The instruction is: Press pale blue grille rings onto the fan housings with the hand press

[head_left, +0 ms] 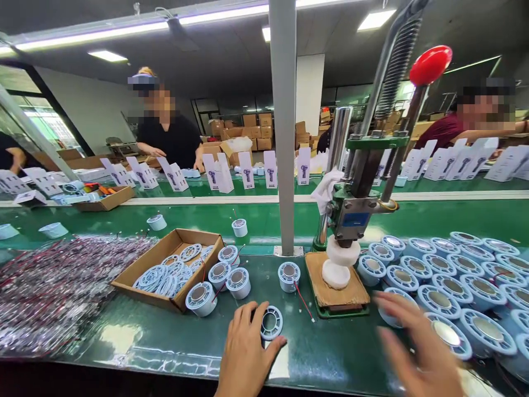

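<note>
currently, in the head view, the left hand (248,344) curves half open around the near-left side of a blue ring (279,324) lying flat on the counter (165,342). the right hand (417,347), blurred, spreads loosely open beside round blue parts (482,288); i cannot tell whether it touches any.

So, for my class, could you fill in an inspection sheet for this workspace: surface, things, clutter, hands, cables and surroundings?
Surface: glossy green bench, light reflections showing.
Things: pale-blue ring at the left hand; blue round parts massed near the right hand; lever press beyond.
Clutter: tangled heap, apparently wires, beside a cardboard box of rings.
Hands: left curved around the ring, contact unclear; right blurred, fingers spread.
Cables: red wire trailing from a lone blue part.
Surroundings: white boxes standing beyond; people behind them.
</note>
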The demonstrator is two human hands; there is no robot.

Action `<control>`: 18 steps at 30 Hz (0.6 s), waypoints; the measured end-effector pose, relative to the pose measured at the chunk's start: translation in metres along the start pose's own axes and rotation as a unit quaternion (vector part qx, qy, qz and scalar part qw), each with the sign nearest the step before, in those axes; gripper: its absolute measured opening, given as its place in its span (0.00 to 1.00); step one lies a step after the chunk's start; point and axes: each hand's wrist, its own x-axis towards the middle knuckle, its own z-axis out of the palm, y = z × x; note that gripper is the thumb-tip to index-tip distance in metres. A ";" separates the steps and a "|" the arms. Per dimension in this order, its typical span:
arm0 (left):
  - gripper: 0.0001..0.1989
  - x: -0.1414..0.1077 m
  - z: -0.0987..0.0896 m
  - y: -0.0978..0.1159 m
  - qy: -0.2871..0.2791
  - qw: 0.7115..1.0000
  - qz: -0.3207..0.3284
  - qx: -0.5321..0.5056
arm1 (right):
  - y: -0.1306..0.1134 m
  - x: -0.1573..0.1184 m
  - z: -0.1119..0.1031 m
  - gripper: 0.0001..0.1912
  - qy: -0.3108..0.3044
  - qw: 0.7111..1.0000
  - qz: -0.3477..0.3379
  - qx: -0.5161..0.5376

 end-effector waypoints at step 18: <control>0.36 -0.017 0.011 0.039 0.019 0.978 0.159 -0.135 | -0.039 -0.046 0.101 0.35 -0.076 0.984 0.010 0.164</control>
